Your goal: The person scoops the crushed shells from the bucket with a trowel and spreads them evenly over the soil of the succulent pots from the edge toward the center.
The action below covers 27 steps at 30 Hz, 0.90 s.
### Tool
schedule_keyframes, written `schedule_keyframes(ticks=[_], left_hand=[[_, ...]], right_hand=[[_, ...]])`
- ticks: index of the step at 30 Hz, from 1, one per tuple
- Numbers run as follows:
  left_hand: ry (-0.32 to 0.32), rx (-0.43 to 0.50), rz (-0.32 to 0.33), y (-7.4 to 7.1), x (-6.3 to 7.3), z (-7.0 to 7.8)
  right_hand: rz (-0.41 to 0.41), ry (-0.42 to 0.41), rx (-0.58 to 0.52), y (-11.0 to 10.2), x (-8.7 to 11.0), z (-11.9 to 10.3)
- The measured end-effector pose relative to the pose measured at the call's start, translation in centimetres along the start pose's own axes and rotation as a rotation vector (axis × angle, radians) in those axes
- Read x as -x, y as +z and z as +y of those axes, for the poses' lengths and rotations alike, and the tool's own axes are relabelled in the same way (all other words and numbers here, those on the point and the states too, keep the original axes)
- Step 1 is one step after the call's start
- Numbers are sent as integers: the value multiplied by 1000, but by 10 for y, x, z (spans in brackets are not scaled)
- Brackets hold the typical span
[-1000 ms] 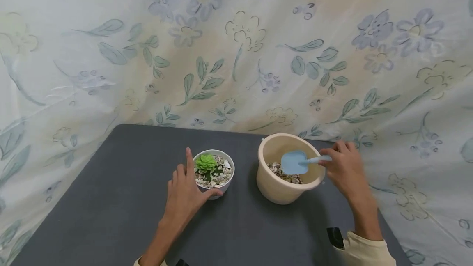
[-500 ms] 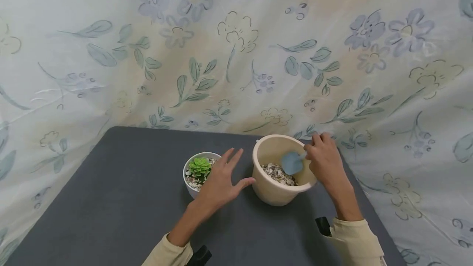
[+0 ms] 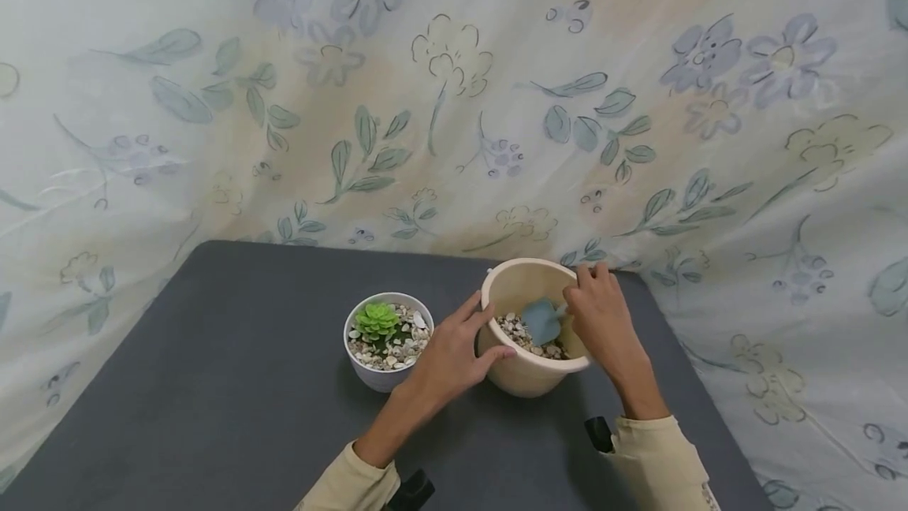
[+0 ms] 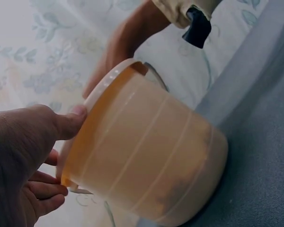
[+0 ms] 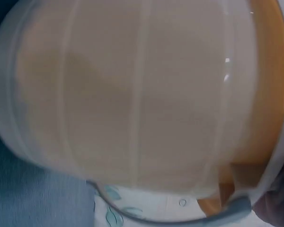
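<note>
A cream bucket (image 3: 525, 381) with a layer of small stones (image 3: 512, 328) in it stands at the back right. My left hand (image 3: 450, 357) holds its left rim, thumb on the near side and fingers further back; the left wrist view shows this hand (image 4: 31, 146) at the bucket's edge (image 4: 146, 146). Over the right rim, my right hand (image 3: 606, 326) grips a small blue toy shovel (image 3: 542, 322), whose blade is down inside by the stones. To the left sits a white pot (image 3: 379, 378) with a green succulent (image 3: 377, 322) among pebbles. In the right wrist view the bucket wall (image 5: 132, 94) hides the shovel.
The dark grey table (image 3: 234, 385) extends left and in front of the pot. Patterned floral cloth (image 3: 440, 180) hangs close behind the table and along its right edge. The bucket's grey handle (image 5: 180, 222) hangs down its side.
My left hand has gone from beside the white pot across to the bucket's rim. My right hand has moved left and lowered the shovel blade toward the stones.
</note>
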<state>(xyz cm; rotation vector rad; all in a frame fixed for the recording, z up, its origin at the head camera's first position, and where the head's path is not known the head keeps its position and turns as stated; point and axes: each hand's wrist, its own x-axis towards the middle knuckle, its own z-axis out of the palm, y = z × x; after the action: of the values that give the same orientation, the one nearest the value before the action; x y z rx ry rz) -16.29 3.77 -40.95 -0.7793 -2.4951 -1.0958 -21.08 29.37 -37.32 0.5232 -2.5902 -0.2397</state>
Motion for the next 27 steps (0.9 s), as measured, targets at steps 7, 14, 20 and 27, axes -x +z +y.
schedule_keyframes(ticks=[7, 14, 20, 27], left_hand=[[-4, 16, -21, 0, 1, 5], [-8, 34, -16, 2, 2, 4], [-19, 30, 2, 2, 3, 2], [-35, 30, 8, 1, 5, 0]], right_hand=[[-95, 28, -82, -2, -1, -2], [-139, 64, -175, -5, 4, -6], [-171, 90, -363, -12, 0, 0], [-137, 138, -499, -18, 7, 13]])
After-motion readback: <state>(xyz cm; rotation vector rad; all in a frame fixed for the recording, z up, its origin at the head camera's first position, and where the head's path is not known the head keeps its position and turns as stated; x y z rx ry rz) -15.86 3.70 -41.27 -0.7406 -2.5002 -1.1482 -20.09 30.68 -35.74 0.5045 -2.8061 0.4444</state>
